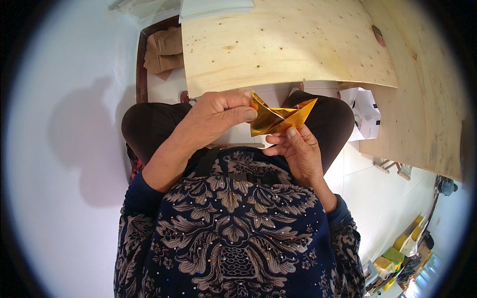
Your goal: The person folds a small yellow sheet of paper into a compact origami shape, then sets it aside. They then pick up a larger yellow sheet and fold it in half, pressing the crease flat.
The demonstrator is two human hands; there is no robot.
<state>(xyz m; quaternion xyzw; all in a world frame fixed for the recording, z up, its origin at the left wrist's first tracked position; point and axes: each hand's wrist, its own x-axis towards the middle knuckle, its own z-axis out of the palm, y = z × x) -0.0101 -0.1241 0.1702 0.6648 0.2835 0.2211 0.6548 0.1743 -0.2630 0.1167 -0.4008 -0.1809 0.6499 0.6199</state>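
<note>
So nearest the camera is a dark blue top (233, 223) with big beige leaf patterns and little shiny dots, and past it both hands are up over the lap, busy with one folded piece of gold foil (268, 120). The right hand (297, 148) is holding it from below on its right side, thumb on the near face, the other fingers curled and partly hidden. The left hand (218, 113) has the left edge pinched between thumb and index finger. The foil's got pointy corners, one up at the left and one sticking out to the right, with a pale slit along the fold. It's in the air between the knees, just short of the desk. Dark trousers (144, 126) cover the legs, spread either side. Right past the right knee there's a white bag (365, 113). Further out is the desk (293, 49), pale knotty wood, with white sheets (213, 9) at its far left and a small red and green thing (378, 36) toward the far right. Left of the desk sits something brown and crumpled (164, 49), can't tell if it's paper or cloth.
</note>
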